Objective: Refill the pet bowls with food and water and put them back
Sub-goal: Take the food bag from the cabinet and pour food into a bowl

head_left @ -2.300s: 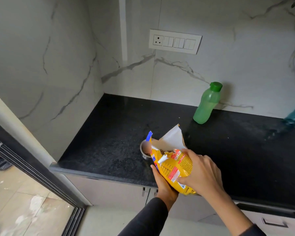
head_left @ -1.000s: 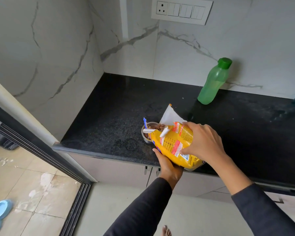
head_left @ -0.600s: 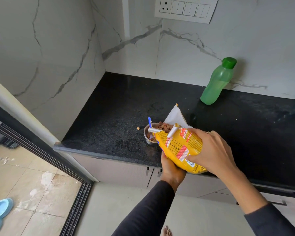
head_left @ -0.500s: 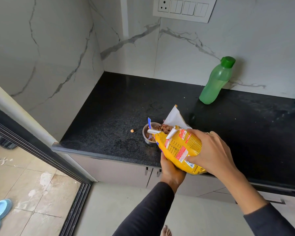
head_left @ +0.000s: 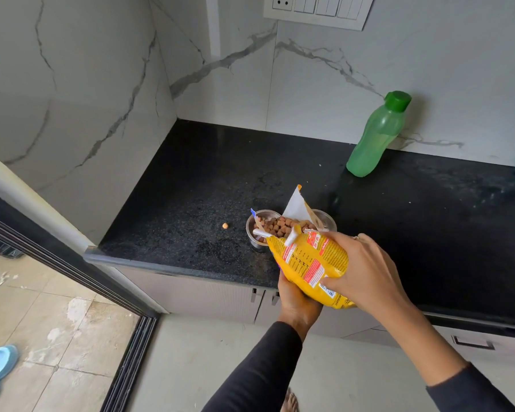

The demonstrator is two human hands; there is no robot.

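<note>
Hands [head_left: 366,272] tip yellow bag [head_left: 308,264] over black marble-walled countertop [head_left: 191,185].

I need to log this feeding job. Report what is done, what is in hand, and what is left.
Done: nothing finished. In hand: both hands, left hand and right hand, tip the yellow food bag over the steel bowl, partly filled with kibble; one piece spilled. Left: water from the green bottle, returning the bowls.
</note>
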